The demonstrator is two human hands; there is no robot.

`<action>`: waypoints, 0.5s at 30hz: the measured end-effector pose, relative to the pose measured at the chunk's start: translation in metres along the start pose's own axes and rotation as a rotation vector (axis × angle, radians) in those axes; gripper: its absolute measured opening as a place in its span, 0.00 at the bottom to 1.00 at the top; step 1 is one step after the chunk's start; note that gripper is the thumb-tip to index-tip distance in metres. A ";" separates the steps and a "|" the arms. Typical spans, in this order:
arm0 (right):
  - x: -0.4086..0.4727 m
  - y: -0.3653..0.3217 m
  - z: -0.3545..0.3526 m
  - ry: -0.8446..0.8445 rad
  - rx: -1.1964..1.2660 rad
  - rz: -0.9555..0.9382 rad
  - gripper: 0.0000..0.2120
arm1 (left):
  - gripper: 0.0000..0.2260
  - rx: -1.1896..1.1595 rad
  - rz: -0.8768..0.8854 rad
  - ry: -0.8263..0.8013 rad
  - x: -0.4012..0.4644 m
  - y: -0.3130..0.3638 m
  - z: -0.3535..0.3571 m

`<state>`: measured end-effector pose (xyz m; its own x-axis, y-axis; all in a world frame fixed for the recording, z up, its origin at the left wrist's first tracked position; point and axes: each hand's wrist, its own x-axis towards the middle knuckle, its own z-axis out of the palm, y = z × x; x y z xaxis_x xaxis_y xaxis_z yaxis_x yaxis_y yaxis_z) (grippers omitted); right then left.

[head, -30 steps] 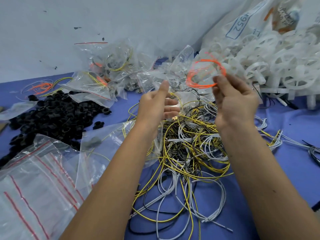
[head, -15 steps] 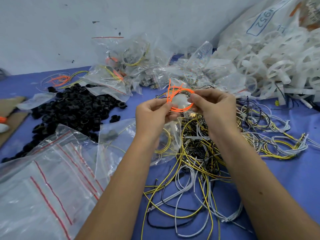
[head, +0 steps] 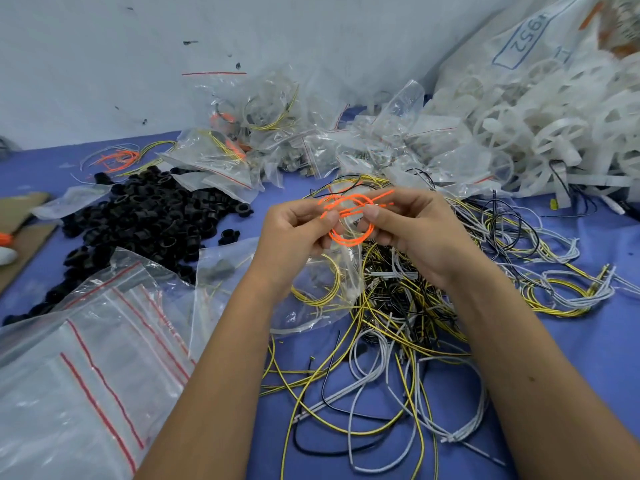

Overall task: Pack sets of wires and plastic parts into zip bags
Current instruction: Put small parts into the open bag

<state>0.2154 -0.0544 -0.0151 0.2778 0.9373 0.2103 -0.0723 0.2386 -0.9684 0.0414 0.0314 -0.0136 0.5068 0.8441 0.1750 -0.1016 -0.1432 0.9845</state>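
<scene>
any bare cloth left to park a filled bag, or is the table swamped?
Bare blue cloth lies right of the wire tangle, below the white plastic parts. A smaller strip runs far left along the wall, beyond the black rings. Centre is crowded; empty zip bags cover near left.

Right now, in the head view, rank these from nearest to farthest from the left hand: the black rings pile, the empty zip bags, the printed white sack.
1. Black rings pile: just left of the left hand.
2. Empty zip bags: lower left, near the camera.
3. Printed white sack: top right, against the wall.
</scene>
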 end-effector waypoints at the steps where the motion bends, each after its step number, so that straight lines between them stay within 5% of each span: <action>1: 0.000 -0.001 0.001 0.040 0.008 -0.010 0.06 | 0.09 -0.019 -0.004 0.046 0.000 -0.001 0.002; 5: 0.001 -0.004 0.005 0.269 0.063 -0.109 0.06 | 0.12 0.228 -0.040 0.307 0.002 -0.013 0.013; 8: 0.000 -0.006 0.011 0.364 0.093 -0.172 0.03 | 0.13 0.488 -0.066 0.283 -0.002 -0.021 0.021; 12: -0.002 -0.003 0.018 0.455 -0.332 -0.165 0.06 | 0.04 0.416 -0.085 0.357 -0.001 -0.024 0.022; 15: -0.004 -0.003 0.017 0.437 -0.490 -0.117 0.06 | 0.06 0.337 0.009 0.453 -0.005 -0.023 0.026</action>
<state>0.1984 -0.0541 -0.0107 0.6276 0.6986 0.3436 0.3971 0.0923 -0.9131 0.0636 0.0169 -0.0363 0.0819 0.9688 0.2337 0.2120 -0.2461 0.9458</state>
